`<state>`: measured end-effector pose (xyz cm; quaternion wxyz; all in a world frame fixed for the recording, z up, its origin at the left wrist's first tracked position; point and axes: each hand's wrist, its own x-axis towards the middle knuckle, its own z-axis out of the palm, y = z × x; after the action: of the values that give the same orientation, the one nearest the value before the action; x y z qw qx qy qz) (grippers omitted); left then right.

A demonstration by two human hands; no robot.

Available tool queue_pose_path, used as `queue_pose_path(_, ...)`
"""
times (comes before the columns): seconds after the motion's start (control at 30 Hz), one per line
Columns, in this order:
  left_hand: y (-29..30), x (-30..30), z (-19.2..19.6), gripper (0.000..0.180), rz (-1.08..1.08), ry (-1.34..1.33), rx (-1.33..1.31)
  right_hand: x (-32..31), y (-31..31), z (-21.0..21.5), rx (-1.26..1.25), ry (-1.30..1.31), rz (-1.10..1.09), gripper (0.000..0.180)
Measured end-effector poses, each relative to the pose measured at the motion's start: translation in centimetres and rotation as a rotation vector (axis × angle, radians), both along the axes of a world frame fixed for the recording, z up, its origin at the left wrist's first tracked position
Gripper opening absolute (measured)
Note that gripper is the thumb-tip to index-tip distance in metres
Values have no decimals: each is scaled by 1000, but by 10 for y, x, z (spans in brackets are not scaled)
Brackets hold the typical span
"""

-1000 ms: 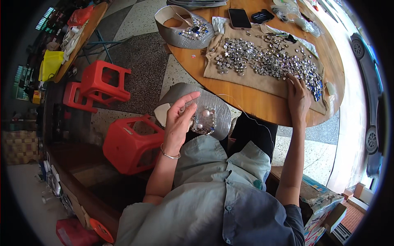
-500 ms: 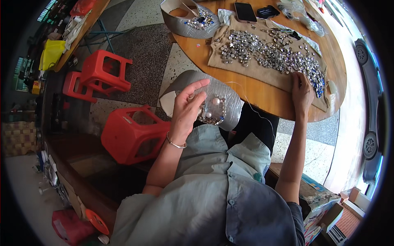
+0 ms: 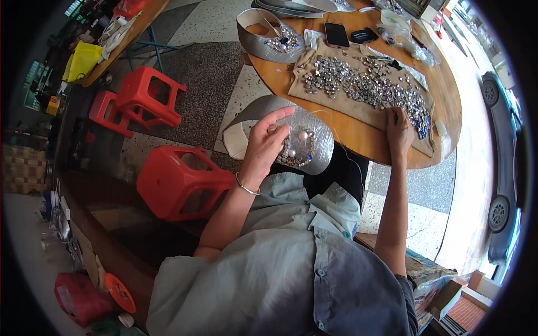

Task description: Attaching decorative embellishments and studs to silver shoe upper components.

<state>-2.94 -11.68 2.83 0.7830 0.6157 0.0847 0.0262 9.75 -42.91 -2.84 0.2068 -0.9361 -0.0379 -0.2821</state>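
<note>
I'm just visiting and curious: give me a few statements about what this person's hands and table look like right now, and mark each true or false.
1. The left hand rests on a silver fabric piece studded with gems. True.
2. The right hand holds a phone. False: it lies on the pile of rhinestones; the phone sits apart, farther up the table.
3. The rhinestones lie on a tan cloth. True.
4. The stools are blue. False: the plastic stools are red.
5. The round table is wooden. True.
</note>
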Motion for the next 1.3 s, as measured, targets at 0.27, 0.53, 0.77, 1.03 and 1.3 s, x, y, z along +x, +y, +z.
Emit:
queue_pose_path(0.27, 4, -6, -1, 34, -27, 43, -3, -3, 0, 2, 13, 8, -6, 16)
queue_pose_path(0.53, 7, -6, -9, 35, 17, 37, -36, -1, 0, 7, 29, 62, -14, 18)
queue_pose_path(0.77, 5, -5, -6, 37, 59, 41, -1, 0, -2, 1, 36, 26, -2, 17)
queue_pose_path(1.03, 4, 1, -1, 38, 79, 38, -42, -5, -2, 4, 103, 82, 17, 15)
queue_pose_path(1.3, 16, 16, -6, 41, 130, 104, -413, -3, -5, 6, 99, 139, -4, 19)
